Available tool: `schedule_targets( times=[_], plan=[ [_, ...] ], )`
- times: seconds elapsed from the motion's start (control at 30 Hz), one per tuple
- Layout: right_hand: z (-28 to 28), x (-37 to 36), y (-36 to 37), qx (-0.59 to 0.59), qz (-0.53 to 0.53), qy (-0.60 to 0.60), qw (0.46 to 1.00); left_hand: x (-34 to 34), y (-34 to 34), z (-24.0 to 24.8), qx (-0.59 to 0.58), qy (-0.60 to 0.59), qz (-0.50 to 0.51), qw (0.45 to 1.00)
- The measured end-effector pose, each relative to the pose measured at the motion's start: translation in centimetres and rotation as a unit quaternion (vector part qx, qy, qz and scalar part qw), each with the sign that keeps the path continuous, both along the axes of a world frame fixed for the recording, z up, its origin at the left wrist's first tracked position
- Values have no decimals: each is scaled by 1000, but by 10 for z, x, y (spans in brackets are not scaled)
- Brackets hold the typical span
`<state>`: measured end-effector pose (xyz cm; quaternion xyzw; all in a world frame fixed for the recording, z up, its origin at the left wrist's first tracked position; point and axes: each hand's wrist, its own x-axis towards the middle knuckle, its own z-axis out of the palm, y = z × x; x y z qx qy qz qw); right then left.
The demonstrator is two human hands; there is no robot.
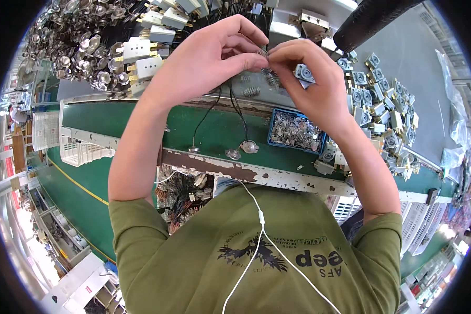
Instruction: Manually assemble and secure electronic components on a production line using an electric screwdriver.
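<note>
My left hand (204,63) and my right hand (314,78) meet above the workbench, thumbs and fingertips pinched close together. Between the fingertips is a thin metal piece, too small and covered to make out. A small whitish block with a round grey face (304,73) sits in my right hand, against the palm and curled fingers. Just below the fingertips lie loose coil springs (251,92). Black wires (210,112) hang over the bench's raised edge beneath my left hand, ending in round metal caps (249,147) on the green surface.
A blue tray (270,137) of small metal pieces stands near my right forearm. Many whitish blocks (390,107) are heaped to the right. At the far left lie metal caps (91,44) and white plug blocks (137,48). A dark bar (371,23) juts in at the top right.
</note>
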<state>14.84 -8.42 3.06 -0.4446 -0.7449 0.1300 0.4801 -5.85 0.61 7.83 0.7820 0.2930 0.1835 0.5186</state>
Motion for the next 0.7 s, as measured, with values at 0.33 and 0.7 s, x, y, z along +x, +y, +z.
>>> schedule_targets(
  times=[0.33,0.7],
  plan=[
    [3,-11,-8,-302,92,371,873,-3,-14,-7,401,30,32,915],
    [8,-7,1,-405,-49,209,889,5,34,-32,540,-365,-72,755]
  ],
)
